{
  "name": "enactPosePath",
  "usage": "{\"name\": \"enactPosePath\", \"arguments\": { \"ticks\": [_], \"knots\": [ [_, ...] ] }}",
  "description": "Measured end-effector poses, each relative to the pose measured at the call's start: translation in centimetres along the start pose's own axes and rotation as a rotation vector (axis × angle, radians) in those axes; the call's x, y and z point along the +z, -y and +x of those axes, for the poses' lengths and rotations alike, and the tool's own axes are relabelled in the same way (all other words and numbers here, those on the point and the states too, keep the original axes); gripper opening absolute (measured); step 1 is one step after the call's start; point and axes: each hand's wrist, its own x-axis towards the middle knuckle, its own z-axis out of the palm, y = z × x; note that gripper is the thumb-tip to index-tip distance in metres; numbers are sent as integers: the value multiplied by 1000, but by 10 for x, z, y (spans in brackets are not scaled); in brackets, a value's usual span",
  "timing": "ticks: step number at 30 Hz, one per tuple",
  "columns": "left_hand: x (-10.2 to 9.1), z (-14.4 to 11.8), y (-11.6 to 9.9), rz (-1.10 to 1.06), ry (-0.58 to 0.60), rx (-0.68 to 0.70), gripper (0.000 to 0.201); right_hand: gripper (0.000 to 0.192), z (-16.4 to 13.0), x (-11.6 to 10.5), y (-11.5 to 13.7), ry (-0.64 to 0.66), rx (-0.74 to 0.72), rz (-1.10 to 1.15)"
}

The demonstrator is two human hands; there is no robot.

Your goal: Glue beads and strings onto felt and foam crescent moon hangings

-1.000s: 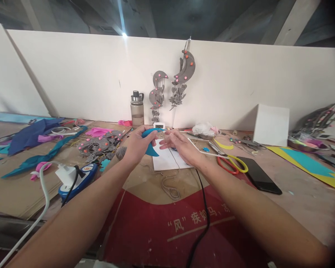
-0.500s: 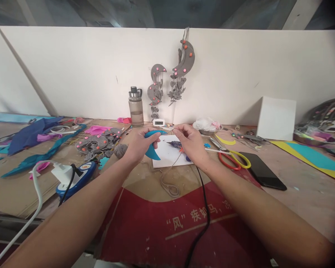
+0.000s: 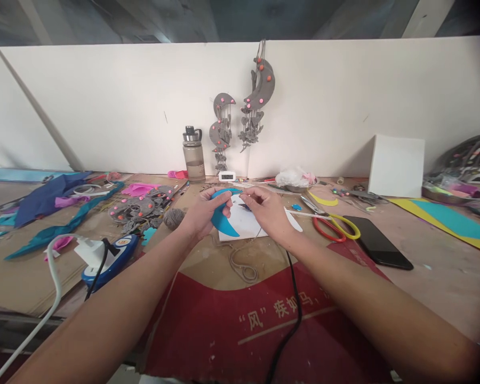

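Note:
My left hand (image 3: 203, 214) pinches a blue felt crescent (image 3: 224, 225) near its upper end, with the lower tip hanging down over a white sheet (image 3: 246, 230). Close to its right, my right hand (image 3: 271, 212) has thumb and forefinger closed on thin grey-brown yarn (image 3: 247, 273), which runs down from the hand to a loose loop on the cardboard. The fingertips of both hands are a small gap apart. A dark object on the sheet is mostly covered by my right hand. The ball of grey yarn (image 3: 173, 218) lies left of my left hand.
Right of my right hand are scissors (image 3: 342, 226) with red and yellow handles and a black phone (image 3: 382, 242). A black cable (image 3: 294, 298) crosses the red board. To the left sits a blue power strip (image 3: 122, 258); behind stand a bottle (image 3: 194, 157) and small clock (image 3: 226, 176).
My right hand has moved slightly left and lower, nearer the crescent's upper end, and covers more of the dark object. The crescent's lower tip has swung a little to the right.

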Motion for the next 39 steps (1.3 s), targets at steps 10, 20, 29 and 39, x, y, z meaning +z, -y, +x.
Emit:
{"name": "enactPosePath", "arguments": {
  "ticks": [10,20,29,39],
  "knots": [
    [-2,-1,8,369,-278,111,28,19,-10,2,9,60,-276,-444],
    [0,-3,5,482,-185,117,25,14,-1,-15,16,18,-339,-455],
    [-5,1,1,69,105,-13,31,16,8,-13,1,25,-17,-1],
    [-3,1,11,-166,132,-93,26,24,5,-6,0,2,93,137]
  ]
}}
